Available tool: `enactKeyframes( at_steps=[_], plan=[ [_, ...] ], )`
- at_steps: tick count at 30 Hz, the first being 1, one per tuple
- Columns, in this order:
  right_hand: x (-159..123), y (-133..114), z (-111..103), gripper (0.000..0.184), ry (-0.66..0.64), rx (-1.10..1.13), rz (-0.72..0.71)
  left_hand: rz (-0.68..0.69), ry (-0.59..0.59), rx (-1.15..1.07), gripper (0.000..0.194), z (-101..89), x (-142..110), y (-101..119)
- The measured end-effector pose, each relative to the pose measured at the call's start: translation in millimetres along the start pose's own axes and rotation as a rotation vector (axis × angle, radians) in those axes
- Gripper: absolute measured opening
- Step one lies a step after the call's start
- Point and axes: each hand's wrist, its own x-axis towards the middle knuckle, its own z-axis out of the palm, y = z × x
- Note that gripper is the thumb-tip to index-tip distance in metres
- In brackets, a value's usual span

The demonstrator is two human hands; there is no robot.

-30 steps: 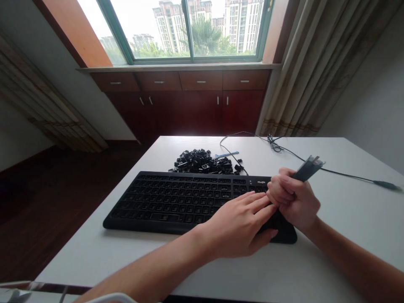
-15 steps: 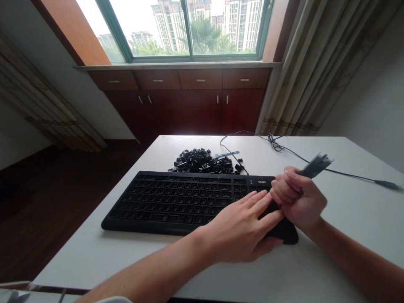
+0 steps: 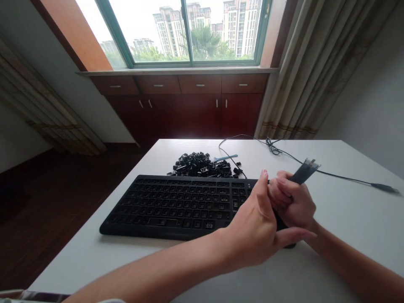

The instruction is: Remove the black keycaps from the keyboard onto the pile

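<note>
A black keyboard (image 3: pixel 186 206) with its keycaps off lies across the white table. Over its right end, my right hand (image 3: pixel 295 202) is closed around a dark grey, flat-bodied tool (image 3: pixel 305 170). The tool's clear, pronged end sticks up past my thumb, and its lower part is hidden in the fist. My left hand (image 3: pixel 255 227) is held up against the front left of that fist, thumb stretched out to the right and fingers pointing up. Nothing shows in it, though its palm is turned away; whether the two hands touch, I cannot tell.
Behind the keyboard is a heap of loose black keycaps (image 3: pixel 202 165). A thin blue tool (image 3: pixel 225 158) lies next to the heap. The keyboard cable (image 3: pixel 273 145) runs in a tangled bundle toward the right, ending in a dark plug (image 3: pixel 383 187). Beyond the white table (image 3: pixel 347 202) stand red-brown cabinets (image 3: pixel 189 113).
My left hand has lifted from its flat pose over the keyboard's right part and turned up beside the right fist. The right hand and its tool have shifted slightly left and down.
</note>
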Motion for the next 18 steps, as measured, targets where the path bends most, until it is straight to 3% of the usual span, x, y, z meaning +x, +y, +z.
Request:
enactKeyframes(
  at_steps=[4, 11, 18],
  plan=[
    [-1, 2, -4, 0.044, 0.076, -0.039, -0.045, -0.115, -0.070, -0.077, 0.126, 16.3, 10, 0],
    [-3, 5, -10, 0.044, 0.123, -0.052, -0.083, -0.094, -0.045, -0.089, 0.118, 16.8, 7, 1],
    [-6, 1, 2, 0.044, 0.154, 0.110, -0.109, -0.076, -0.064, -0.082, 0.133, 20.0, 7, -1]
  ],
)
